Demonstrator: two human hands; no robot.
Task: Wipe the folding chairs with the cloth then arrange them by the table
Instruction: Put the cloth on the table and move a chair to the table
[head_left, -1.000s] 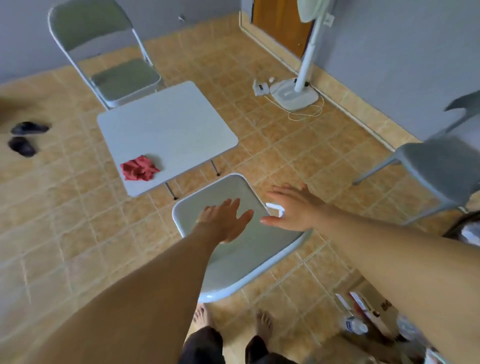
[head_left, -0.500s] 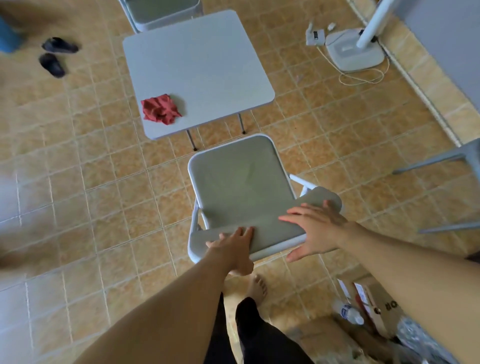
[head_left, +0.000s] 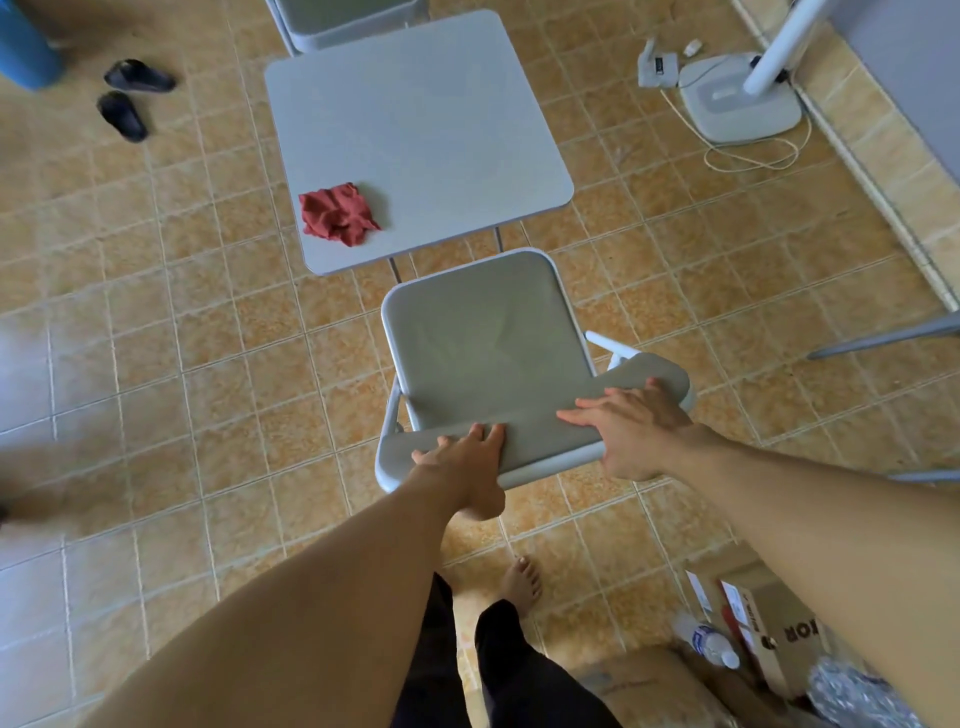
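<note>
Looking down from the head camera, the folding chair (head_left: 488, 338) stands open on the tiled floor (head_left: 156, 322), its seat facing the bench (head_left: 415, 119) and its front edge just short of the bench's near side. Both arms reach to the chair's backrest (head_left: 545, 436), which is the part nearest the person. The left grip (head_left: 462, 462) clasps the backrest toward its left end, fingers curled over onto the front face and the thumb tucked behind the top rail. The right grip (head_left: 631, 431) holds the right half of the backrest, fingers spread across the front face and the thumb hooked at the rail's edge. The red cloth (head_left: 338, 212) lies crumpled on the bench beside its near left corner, apart from both hands. A second chair (head_left: 343, 21) stands at the far side of the bench, cut off by the top edge of the view. The legs of a third chair (head_left: 883, 338) show at the right edge. A pair of dark slippers (head_left: 135, 96) lies on the floor to the left of the bench, and a white fan base (head_left: 737, 104) with a loose cord sits by the wall on the right. A bare foot (head_left: 522, 577) stands behind the chair, and a cardboard box (head_left: 753, 613) with a plastic bottle (head_left: 706, 642) beside it sits at lower right.
</note>
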